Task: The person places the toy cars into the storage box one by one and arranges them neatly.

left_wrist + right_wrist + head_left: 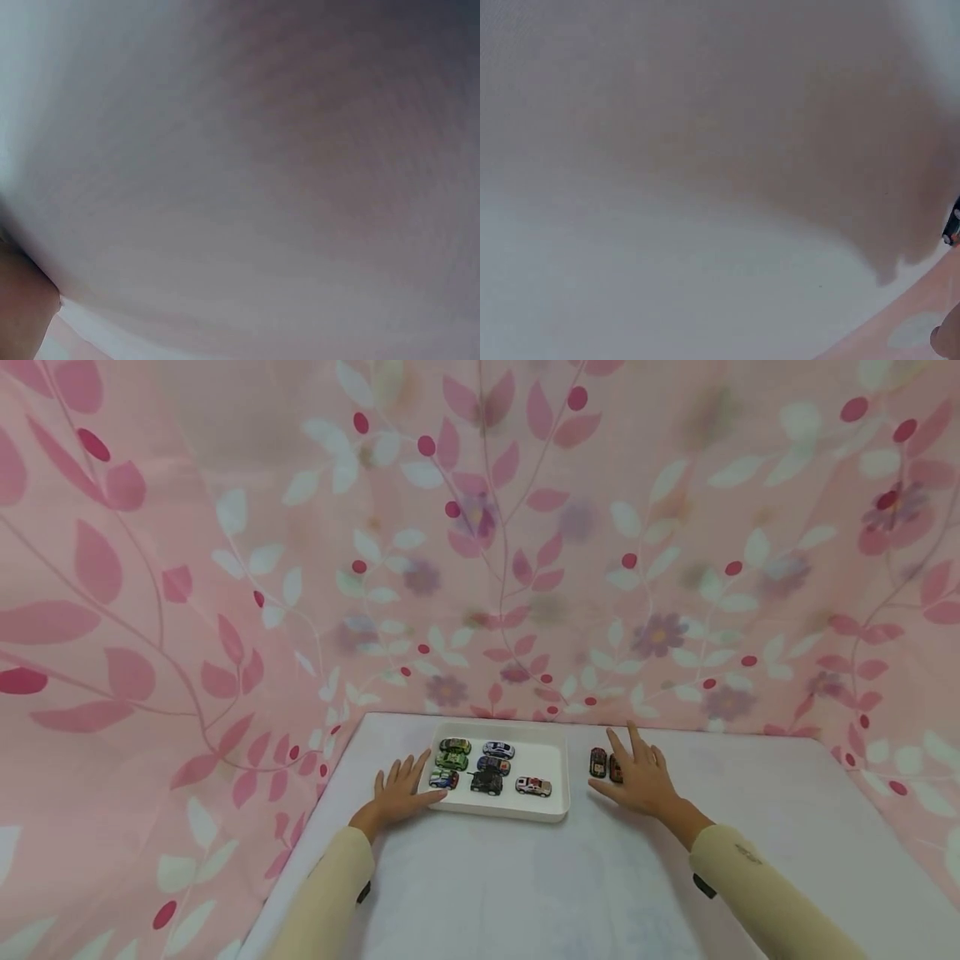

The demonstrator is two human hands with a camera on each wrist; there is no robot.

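Observation:
My left hand (397,792) rests at the left edge of a white tray (491,812), fingers spread and thumb along the near rim. In the tray lie several toy cars: a green one (452,762), a dark one (486,782) and a white one with red marks (533,787) among them. My right hand (639,777) is spread over the table to the right of the tray. Beside its thumb and fingers stands a dark toy car (597,762); another toy car (616,768) is partly hidden under the hand. Only a bit of each hand shows in the wrist views.
A white cloth covers the table (510,885). Pink floral fabric (495,568) hangs behind the table and along its left and right sides. The tray stands near the table's back edge.

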